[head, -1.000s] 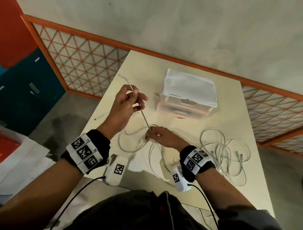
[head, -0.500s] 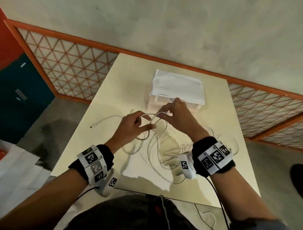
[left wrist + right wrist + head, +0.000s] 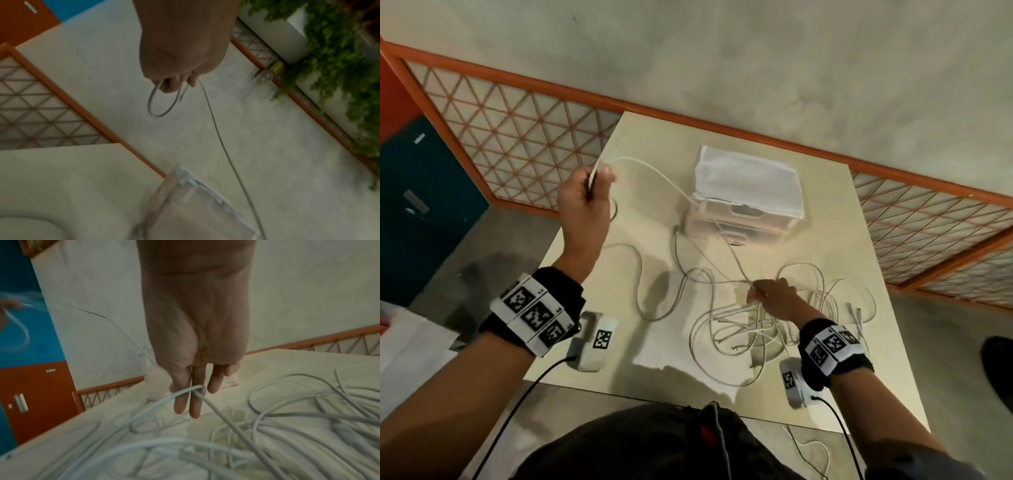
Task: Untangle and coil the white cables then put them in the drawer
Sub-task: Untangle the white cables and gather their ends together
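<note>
Though joined before, left hand (image 3: 583, 205) raised with cable (image 3: 654, 169), right hand (image 3: 774, 298) lowered

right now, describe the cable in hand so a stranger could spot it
On the beige table, look left of the drawer unit. One white cable rises from the right hand to the raised left hand; the other cables lie tangled flat.

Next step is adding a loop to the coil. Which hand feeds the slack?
Right, probably. The left hand is gripping the small coil; the right hand has the cable between its fingers by the pile.
</note>
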Action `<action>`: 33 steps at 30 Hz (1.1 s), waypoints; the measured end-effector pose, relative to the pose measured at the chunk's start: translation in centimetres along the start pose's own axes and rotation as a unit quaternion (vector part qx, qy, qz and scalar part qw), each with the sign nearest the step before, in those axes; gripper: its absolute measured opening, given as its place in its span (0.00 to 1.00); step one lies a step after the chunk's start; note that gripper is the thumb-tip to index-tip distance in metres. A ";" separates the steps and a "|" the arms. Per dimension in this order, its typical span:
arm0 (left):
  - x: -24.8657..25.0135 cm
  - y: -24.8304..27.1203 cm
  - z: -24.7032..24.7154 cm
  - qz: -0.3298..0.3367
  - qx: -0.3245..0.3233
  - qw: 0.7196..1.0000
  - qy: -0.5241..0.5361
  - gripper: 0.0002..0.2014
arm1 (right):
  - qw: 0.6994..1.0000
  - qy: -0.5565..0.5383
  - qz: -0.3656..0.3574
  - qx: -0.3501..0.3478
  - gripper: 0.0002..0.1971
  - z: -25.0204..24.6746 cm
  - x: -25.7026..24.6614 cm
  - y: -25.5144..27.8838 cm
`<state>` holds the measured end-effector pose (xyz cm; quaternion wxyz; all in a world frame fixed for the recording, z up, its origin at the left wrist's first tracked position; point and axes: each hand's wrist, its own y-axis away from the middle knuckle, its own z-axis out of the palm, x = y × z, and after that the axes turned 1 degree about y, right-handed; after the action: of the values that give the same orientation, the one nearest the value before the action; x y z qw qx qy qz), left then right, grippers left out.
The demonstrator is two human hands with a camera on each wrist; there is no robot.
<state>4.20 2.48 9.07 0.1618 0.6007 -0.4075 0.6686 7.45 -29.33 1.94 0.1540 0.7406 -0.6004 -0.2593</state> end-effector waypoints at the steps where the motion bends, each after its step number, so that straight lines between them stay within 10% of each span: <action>1: -0.8 0.2 0.0 -0.018 -0.016 0.998 -0.054 0.14 | 1.000 -0.009 -0.002 0.022 0.15 -0.2 0.0 0.3; 6: -2.4 3.2 1.5 -0.076 -0.088 0.977 -0.177 0.13 | 0.970 0.019 -0.083 0.226 0.13 -3.4 -1.5 1.2; 13: 0.8 7.2 5.5 0.075 -0.312 0.947 -0.027 0.15 | 0.949 0.130 -0.257 0.132 0.13 -6.8 -6.7 3.9; 17: 0.3 7.9 6.1 0.022 -0.407 0.907 -0.109 0.13 | 0.930 0.059 -0.291 0.216 0.10 -8.3 -6.7 4.0; 28: 3.6 5.1 5.7 0.148 -0.188 0.969 -0.058 0.13 | 0.990 0.049 -0.110 0.072 0.13 -1.6 1.2 0.1; 33: 2.6 5.2 5.0 0.142 -0.195 0.962 -0.125 0.12 | 0.971 -0.088 -0.125 0.186 0.12 -2.7 2.1 -0.4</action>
<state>3.32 -5.11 9.43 0.1265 0.5722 -0.6284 0.5116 9.62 -31.53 3.48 -0.0735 0.7998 -0.5517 -0.2247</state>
